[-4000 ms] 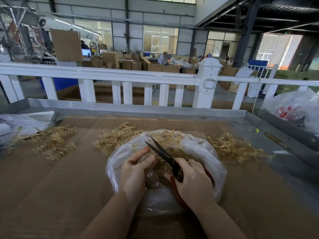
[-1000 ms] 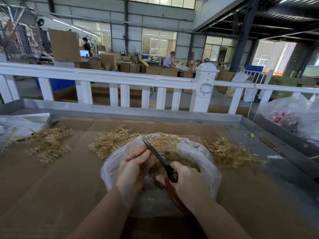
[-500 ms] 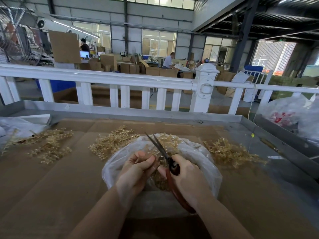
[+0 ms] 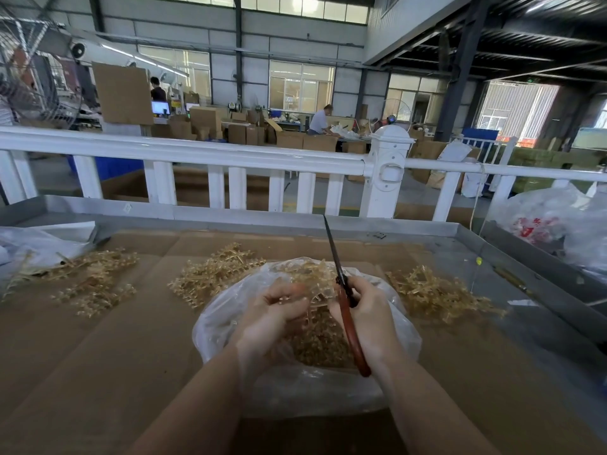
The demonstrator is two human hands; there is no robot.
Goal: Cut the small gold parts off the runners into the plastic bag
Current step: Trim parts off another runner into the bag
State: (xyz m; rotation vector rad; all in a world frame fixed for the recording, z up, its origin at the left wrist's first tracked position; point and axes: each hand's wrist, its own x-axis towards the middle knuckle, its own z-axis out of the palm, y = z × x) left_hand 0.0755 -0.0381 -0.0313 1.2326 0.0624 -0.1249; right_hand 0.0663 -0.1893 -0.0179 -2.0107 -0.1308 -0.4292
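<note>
Scissors [image 4: 341, 290] sit upright in the right hand [image 4: 368, 316], whose fingers curl round the red-brown handles; the dark blades stand together, tip pointing up and slightly left toward the far edge of the table. Just beside it, the left hand [image 4: 272, 310] has its fingers curled round a gold runner [image 4: 315, 284] — a branching sprig, somewhat blurred — and the two hands nearly touch over the mouth of the clear plastic bag [image 4: 226, 326].

That bag lies near the middle of the near edge of the cardboard sheet [image 4: 98, 356], its rim rolled open, with a heap of small gold parts [image 4: 315, 346] showing inside, between the wrists. Three loose piles of runners lie farther back on the cardboard: one pile [image 4: 213, 274] just beyond the bag's left side, another [image 4: 440, 297] touching its right side, a third [image 4: 88, 280] toward the left edge, where a crumpled white bag [image 4: 36, 241] lies — well apart from the hands.

A raised metal rim [image 4: 410, 229] bounds the table at the far edge and right side. Behind it runs a white railing [image 4: 203, 157]. At the far right corner rests a plastic bag with red print [image 4: 538, 221].
</note>
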